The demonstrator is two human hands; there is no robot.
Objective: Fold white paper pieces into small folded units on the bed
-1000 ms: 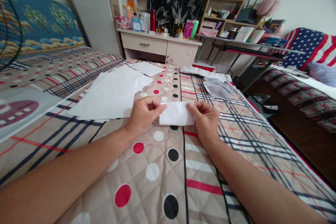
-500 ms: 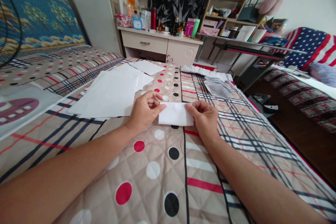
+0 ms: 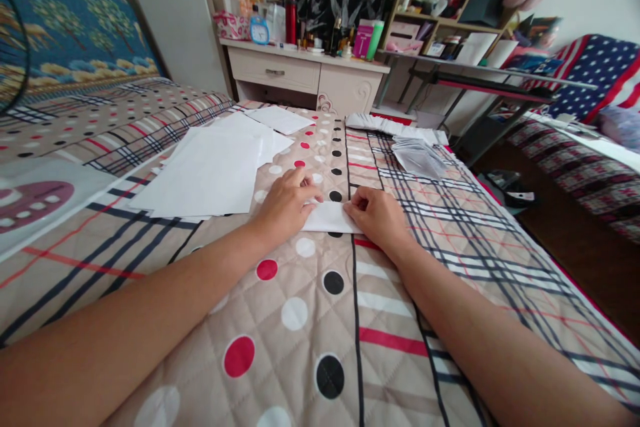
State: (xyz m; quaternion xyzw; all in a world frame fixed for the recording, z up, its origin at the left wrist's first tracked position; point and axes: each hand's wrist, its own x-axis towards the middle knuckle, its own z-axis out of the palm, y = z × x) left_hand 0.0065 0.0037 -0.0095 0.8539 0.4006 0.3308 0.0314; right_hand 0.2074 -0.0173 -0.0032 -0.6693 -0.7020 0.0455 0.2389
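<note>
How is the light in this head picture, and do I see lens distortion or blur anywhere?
Head view: soft, even light, only faint shadows under the left hand and right hand. Head view: the white sheets are nearly washed out. Head view: wide-angle stretch swells the forearms at the bottom edge; the folded paper looks sharp.

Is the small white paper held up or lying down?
Lying flat: the small white paper rests on the patterned quilt, left hand and right hand pressing its ends.

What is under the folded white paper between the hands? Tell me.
The folded paper lies on the quilted bedspread, left hand and right hand pressing its ends. A dark dot's edge peeks out beneath; the rest is covered.
</note>
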